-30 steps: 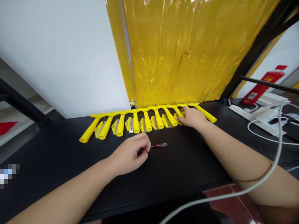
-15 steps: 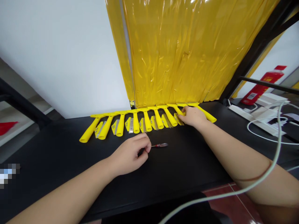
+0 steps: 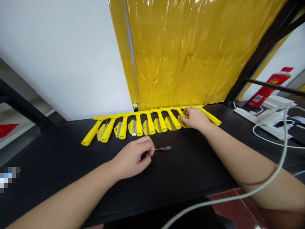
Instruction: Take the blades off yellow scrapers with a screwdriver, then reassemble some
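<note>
Centrally, the small screwdriver (image 3: 160,148) lies flat on the black table (image 3: 186,171), its thin metal shaft pinched between thumb and forefinger of the left hand (image 3: 133,158), which is curled closed around the tip end; the clear red handle points right and is free. Judged from its size, the tool is light, rigid and slender, and the smooth shaft likely slips or rolls under a pinch; the thicker handle looks the better place to take hold

Behind it, a row of yellow scraper handles (image 3: 124,126) runs along the back edge of the table, each T-shaped and stiff-looking, with yellow blade covers and bare metal blades (image 3: 134,128) between them. The right hand (image 3: 195,118) rests on the right end of this row, fingers bent over one yellow piece (image 3: 184,122); whether it grips the piece or only presses on it cannot be told. The plastic should be light and hard; the blade edges call for holding by the handle shank

Beyond: a yellow plastic curtain (image 3: 181,54), a white wall, a grey cable (image 3: 281,159) across the right forearm, a red bottle (image 3: 267,87) far right
</note>
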The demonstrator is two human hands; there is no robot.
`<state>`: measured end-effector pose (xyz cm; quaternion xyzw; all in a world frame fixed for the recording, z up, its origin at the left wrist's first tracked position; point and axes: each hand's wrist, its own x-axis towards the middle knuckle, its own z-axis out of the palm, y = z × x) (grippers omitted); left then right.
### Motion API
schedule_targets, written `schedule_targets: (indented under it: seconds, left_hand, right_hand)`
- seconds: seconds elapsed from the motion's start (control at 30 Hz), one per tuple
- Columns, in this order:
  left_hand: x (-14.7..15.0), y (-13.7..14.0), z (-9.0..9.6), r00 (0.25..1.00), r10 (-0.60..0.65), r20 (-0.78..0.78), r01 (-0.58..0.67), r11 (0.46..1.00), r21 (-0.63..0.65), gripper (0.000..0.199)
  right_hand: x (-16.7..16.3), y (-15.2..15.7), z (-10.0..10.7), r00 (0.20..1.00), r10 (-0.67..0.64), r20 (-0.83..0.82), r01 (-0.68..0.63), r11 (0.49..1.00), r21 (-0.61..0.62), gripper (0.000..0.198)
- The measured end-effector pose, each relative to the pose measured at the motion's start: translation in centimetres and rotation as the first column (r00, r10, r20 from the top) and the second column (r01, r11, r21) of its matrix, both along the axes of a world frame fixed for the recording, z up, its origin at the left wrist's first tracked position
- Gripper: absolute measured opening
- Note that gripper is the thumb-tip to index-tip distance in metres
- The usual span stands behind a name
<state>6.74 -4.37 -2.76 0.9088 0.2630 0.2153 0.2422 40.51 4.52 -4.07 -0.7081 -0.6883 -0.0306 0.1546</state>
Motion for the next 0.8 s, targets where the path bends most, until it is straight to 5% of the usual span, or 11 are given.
schedule_targets:
  seconds: [0.1,0.2,0.8]
  left_hand:
    - [0.0,0.1,0.1,1.0,-0.008,-0.006,0.008,1.0,0.006,0.02]
    - [0.1,0.1,0.1,1.0,-0.01,-0.004,0.01,1.0,0.004,0.019]
    - [0.0,0.1,0.1,1.0,0.001,-0.005,-0.001,1.0,0.006,0.019]
  right_hand:
    - [-0.2,-0.4,-0.1,0.946,0.325,-0.005,-0.323,0.941,0.103,0.034]
    - [-0.7,-0.7,-0.3,0.881,0.473,0.007,-0.471,0.878,0.083,0.038]
    - [-1.7,-1.5,-0.2,0.853,0.522,0.005,-0.52,0.848,0.097,0.041]
